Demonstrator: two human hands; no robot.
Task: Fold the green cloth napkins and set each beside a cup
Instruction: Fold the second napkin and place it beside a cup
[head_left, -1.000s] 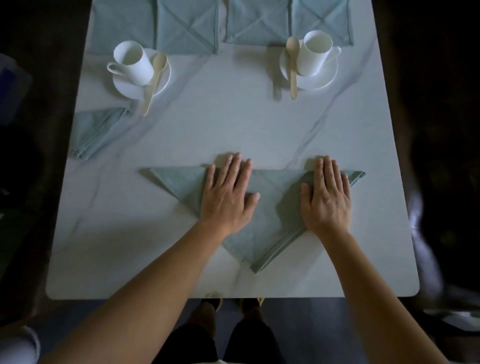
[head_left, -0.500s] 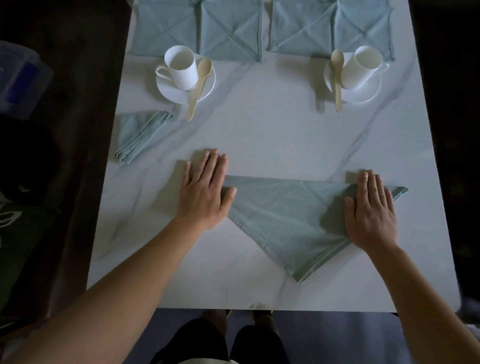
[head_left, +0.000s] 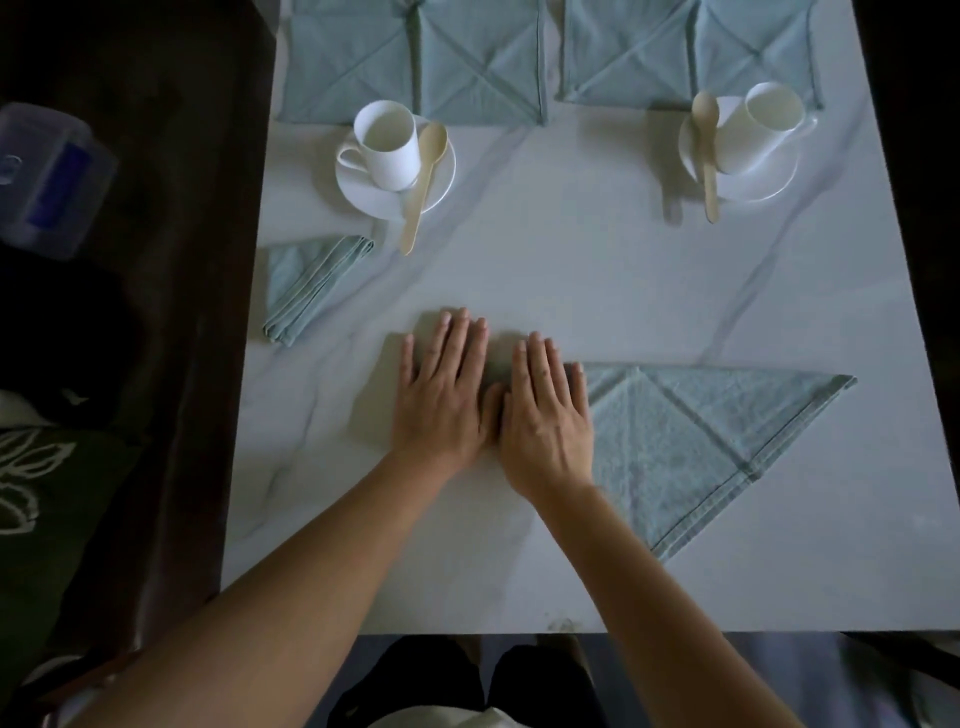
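As napkin (head_left: 691, 441) lies, long edge crosswise, apex nearward.

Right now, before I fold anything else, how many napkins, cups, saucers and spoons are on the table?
Green napkins: 6
White cups: 2
White saucers: 2
Pale spoons: 2
Total: 12

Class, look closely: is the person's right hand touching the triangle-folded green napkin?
Touching. The head view shows the right hand lying flat on the left end of the triangle-folded napkin, with the cloth running under the palm.
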